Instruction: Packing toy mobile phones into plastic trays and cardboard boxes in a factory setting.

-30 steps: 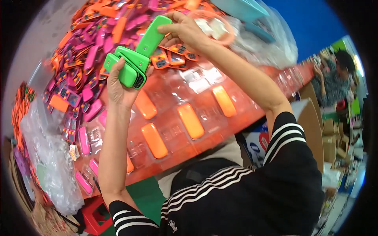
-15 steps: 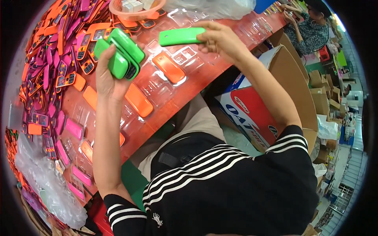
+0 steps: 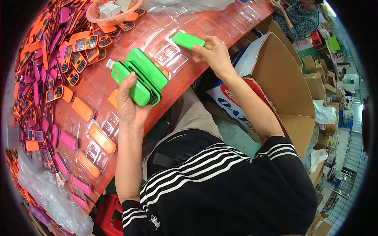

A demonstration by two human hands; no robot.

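Observation:
Several green mobile phones [image 3: 134, 89] are stacked in my left hand [image 3: 132, 108], its thumb pressed over the top one. Dark keypads show at the stack's lower end. My right hand [image 3: 214, 57] pinches one end of a single green phone [image 3: 187, 40], back side up, held above a clear plastic blister tray [image 3: 169, 59]. Part of an orange phone [image 3: 163, 70] shows beyond the green stack. Nearer my left forearm, orange phones [image 3: 101, 139] lie in clear trays on the red table [image 3: 147, 29].
Orange and magenta phones form a large heap [image 3: 43, 67] at the left. A pink basket [image 3: 122, 16] with small white boxes stands at the back. Clear plastic bags [image 3: 51, 192] lie lower left. To the right is an open cardboard box [image 3: 283, 74]; another person [image 3: 301, 21] sits beyond.
My left hand has come nearer and to the right with the green stack. My right hand still holds its green phone, now tilted differently. The whole view has shifted slightly.

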